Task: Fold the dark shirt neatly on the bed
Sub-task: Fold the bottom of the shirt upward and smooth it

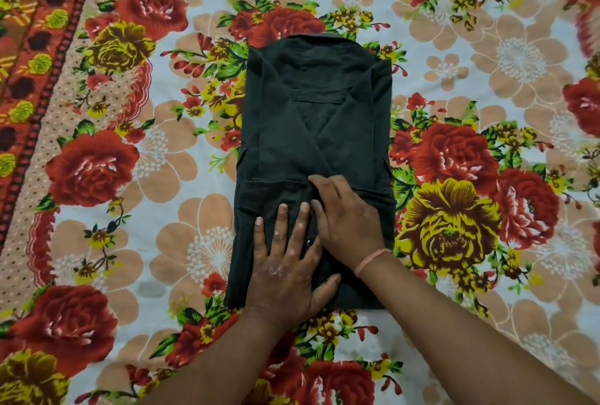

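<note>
Both forearms enter from six o'clock and meet over the bed [487, 86], whose floral sheet fills the view. At its centre lies the dark shirt [311, 131], already narrowed to a long panel, sleeves crossed inward, collar at twelve o'clock. I see my left hand [285, 261] spread flat on the near end, holding nothing. My right hand [347, 219] lies just beside it at one o'clock, fingers loosely curled on the cloth, a pink band [368, 261] at the wrist. I judge this a smoothing press: sweep outward evenly, keep the edges square, then lift the hem toward the collar.
</note>
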